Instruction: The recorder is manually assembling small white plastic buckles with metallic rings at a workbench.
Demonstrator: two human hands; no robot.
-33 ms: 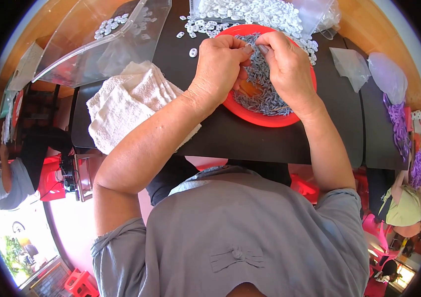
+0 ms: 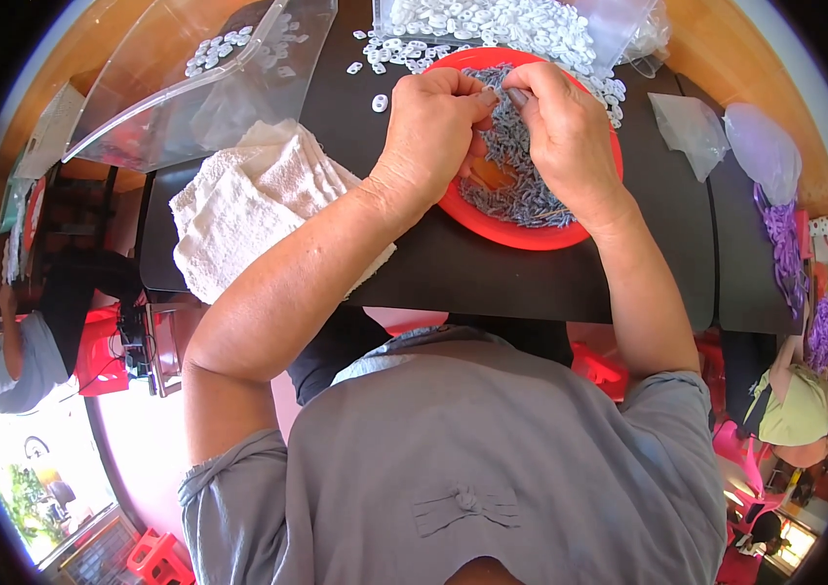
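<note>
The thumb and forefinger of the left hand [image 2: 433, 122] are bent toward each other in a pinching shape; the thumb and forefinger of the right hand [image 2: 570, 136] make a similar shape, with a small gap between the two hands. Whether the fingertips meet completely, and whether they have hold of something, I cannot tell, because this part is too small to see.

Both hands are above the red basin [image 2: 531, 240], which I take as the centre of the clock, with twelve o'clock away from the person. Inside it lie many short grey-blue pieces [image 2: 516, 207], visible between and below the hands.

At twelve o'clock, just beyond the basin, there is a heap of small white pieces with holes [image 2: 492, 21]. One single white piece [image 2: 380, 103] lies apart, near ten o'clock. Between nine and ten stands a clear plastic bin [image 2: 155, 107], and between eight and nine a folded white towel [image 2: 248, 210], partly behind the left forearm. All this is on the dark table [image 2: 531, 283].

At three o'clock lies a clear plastic bag [image 2: 689, 135]; toward four, purple strands [image 2: 779, 239] hang. Farther away are two other people: one in grey [image 2: 29, 366] near eight, one in yellow-green [image 2: 792, 409] between four and five.
</note>
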